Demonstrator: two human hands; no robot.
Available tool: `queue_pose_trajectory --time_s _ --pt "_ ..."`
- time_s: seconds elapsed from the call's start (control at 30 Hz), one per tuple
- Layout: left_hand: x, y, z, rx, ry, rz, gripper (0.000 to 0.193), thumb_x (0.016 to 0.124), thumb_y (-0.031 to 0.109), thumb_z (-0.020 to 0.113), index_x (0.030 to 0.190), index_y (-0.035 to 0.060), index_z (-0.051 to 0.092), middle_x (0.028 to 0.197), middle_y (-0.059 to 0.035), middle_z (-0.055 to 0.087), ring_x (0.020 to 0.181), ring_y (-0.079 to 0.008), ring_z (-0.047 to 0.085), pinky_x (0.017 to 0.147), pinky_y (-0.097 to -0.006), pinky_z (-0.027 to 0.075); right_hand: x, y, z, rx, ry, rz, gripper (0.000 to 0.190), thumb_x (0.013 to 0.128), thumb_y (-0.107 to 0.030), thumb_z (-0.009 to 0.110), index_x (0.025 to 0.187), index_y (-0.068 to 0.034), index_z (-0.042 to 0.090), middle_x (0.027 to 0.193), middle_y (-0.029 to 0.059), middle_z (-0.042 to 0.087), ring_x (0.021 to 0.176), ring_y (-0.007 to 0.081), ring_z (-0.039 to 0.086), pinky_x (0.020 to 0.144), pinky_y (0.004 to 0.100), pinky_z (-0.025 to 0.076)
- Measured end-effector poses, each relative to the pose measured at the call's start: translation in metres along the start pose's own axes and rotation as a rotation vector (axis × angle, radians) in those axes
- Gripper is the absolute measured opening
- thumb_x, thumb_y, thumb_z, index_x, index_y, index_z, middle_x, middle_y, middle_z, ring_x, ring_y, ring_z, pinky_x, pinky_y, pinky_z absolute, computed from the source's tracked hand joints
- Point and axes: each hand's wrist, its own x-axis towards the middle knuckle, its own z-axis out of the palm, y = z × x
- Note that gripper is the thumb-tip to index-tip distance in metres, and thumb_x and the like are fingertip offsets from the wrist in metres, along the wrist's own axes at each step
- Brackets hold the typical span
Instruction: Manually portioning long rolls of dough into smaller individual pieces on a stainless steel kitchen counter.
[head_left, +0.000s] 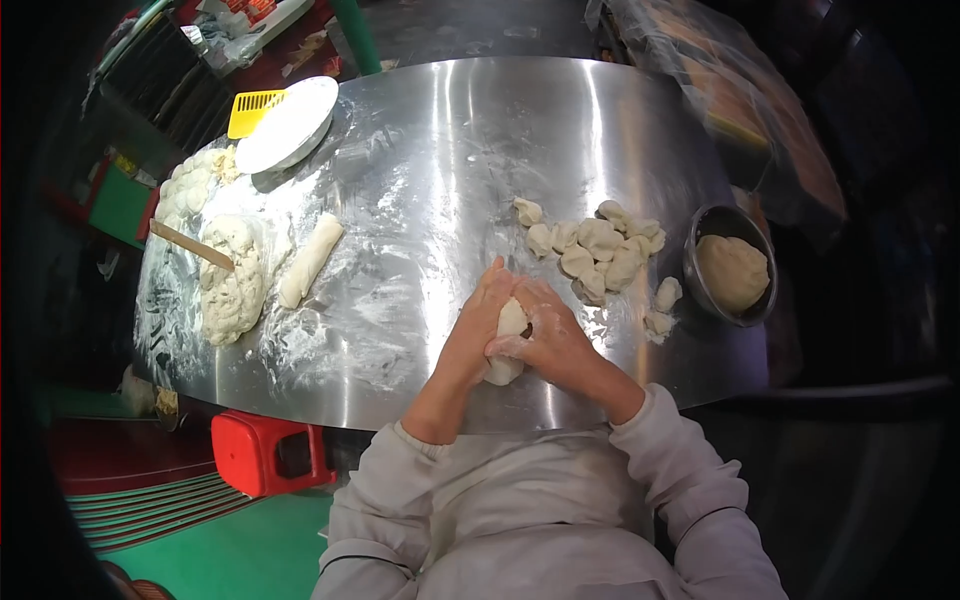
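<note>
Both my hands are cupped around a piece of pale dough (512, 318) over the near part of the steel table (390, 300). My left hand (480, 322) lies along its left side, fingers pointing away from me. From the right, my right hand (551, 326) wraps it, thumb across the dough. The dough's lower end shows below the thumb; the rest is partly hidden by my fingers. Just beyond my right hand is a heap of small dough pieces (600, 240), with a few more pieces (660, 324) to its right.
A metal bowl (772, 292) holds a dough ball at right. At left are a dough roll (311, 259), a large dough slab (232, 300) with a wooden stick (187, 241) on it, a white basin (300, 124) and a yellow slotted tool (247, 112). A red stool (240, 454) stands below the near edge.
</note>
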Motion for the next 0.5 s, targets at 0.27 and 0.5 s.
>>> queue_pose_trajectory --time_s 0.27,0.5 --pt "-0.019 0.000 -0.005 0.034 -0.197 -0.123 0.054 0.107 0.046 0.040 0.103 -0.0006 0.065 0.083 -0.0073 0.067 0.066 -0.0143 0.061 0.060 -0.0284 0.048 0.005 -0.006 -0.009 -0.090 0.141 0.008 0.030 0.086 -0.025 0.074 0.096 0.000 0.061 0.093 0.0165 0.060 0.095 0.0359 0.057 0.083 0.0457 0.045" --pt "-0.033 0.028 0.003 0.252 -0.013 -0.067 0.050 0.107 0.036 0.040 0.085 0.0009 0.068 0.063 -0.0040 0.058 0.054 -0.0127 0.053 0.052 -0.0283 0.043 0.050 0.046 -0.027 -0.250 0.327 0.142 0.033 0.086 -0.027 0.075 0.103 -0.002 0.062 0.091 0.0145 0.062 0.095 0.0358 0.058 0.083 0.0462 0.047"
